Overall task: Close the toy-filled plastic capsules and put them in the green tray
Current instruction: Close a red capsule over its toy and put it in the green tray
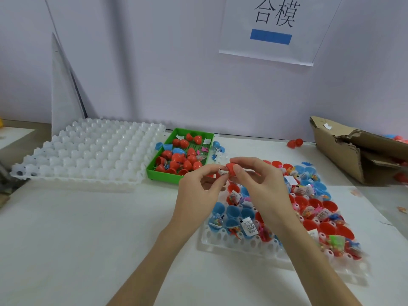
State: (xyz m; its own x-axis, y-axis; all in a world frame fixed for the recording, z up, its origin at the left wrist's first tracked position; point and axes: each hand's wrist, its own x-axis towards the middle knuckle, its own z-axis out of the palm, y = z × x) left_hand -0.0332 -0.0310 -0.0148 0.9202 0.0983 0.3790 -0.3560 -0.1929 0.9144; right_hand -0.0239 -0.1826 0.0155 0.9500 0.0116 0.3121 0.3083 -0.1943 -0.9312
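Bare white surface (pixel 88 228) lies open at front left. The shallow green plastic tray (pixel 164 173) sits hemmed between the empty white dimpled tray (pixel 88 151) and the capsule-filled white tray (pixel 242 246). A torn brown cardboard box (pixel 344 149) blocks the far right.

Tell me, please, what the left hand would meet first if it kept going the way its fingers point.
Probably the red capsule half in the right hand; the left hand pinches a paper-tagged piece beside it, though depth is unclear.

A white paper sign (pixel 273 29) on the wall reads "合模" above a blue bar.
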